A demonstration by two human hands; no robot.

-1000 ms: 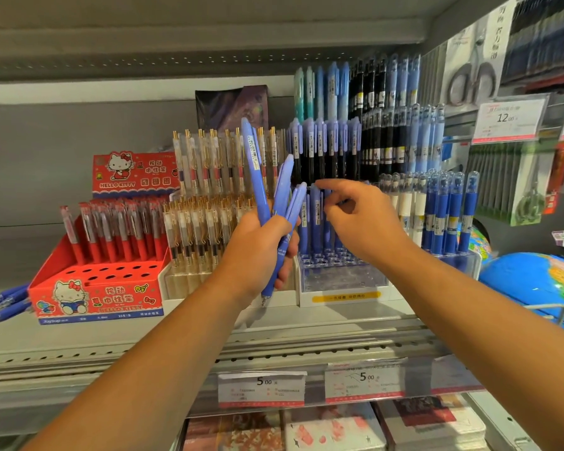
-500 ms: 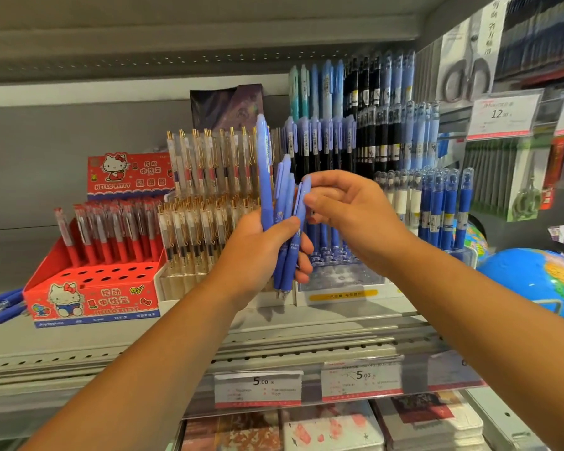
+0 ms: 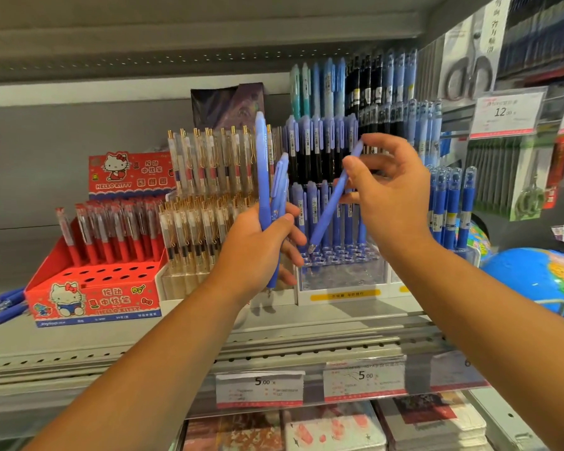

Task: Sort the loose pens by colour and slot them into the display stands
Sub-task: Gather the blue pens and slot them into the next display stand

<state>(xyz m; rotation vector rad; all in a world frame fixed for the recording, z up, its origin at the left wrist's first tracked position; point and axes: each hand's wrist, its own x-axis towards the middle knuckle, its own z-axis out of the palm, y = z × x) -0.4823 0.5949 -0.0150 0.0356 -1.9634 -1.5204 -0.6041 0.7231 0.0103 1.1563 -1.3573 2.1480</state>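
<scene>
The job looks partly done, with more to go. The right hand (image 3: 391, 196) pinches a single blue pen (image 3: 331, 203) between thumb and fingertips, the other fingers loosely spread. The pen is tilted, with its tip pointing down just above the open holes at the front of the clear tiered stand (image 3: 342, 278). It is not yet seated. The left hand (image 3: 258, 242) is curled tight around a bundle of blue pens (image 3: 271, 190), held upright in front of the stands and waiting their turn. More loose blue pens (image 3: 4, 307) lie on the shelf (image 3: 339, 320) at the far left, well apart from any stand, so I reckon those are left to sort too.

The clear tiered stand is packed on its upper tiers with blue and black pens. Its lowest tier has a row of blue ones behind and empty holes in front. Beside it to the left, a stand is crowded with gold-clipped pens (image 3: 202, 222). The red Hello Kitty stand (image 3: 92, 297) holds red pens (image 3: 111, 232) in its back rows, and its front holes are vacant.
</scene>
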